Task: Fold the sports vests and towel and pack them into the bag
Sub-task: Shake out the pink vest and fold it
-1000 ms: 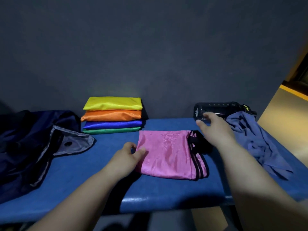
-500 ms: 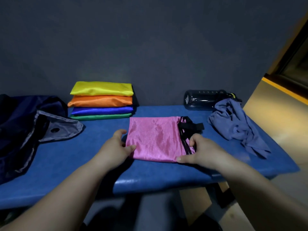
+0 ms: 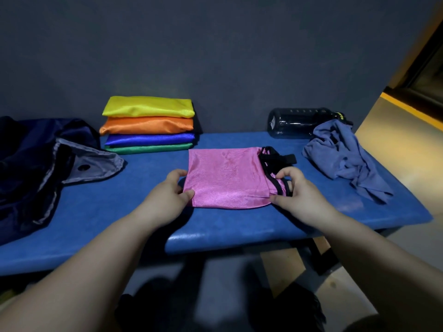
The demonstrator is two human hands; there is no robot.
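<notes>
1 head-worn wide-angle camera looks forward and down, close over the blue bench, facing the wall.

Looks like a gym or sports changing area, dimly lit. Shows a blue padded bench set against a plain dark grey wall. Holds sports kit along its top: a stack of folded coloured vests, a dark water bottle lying on its side, a crumpled towel, a navy bag. Opens at the right onto a tan floor edged with a yellow line.
</notes>
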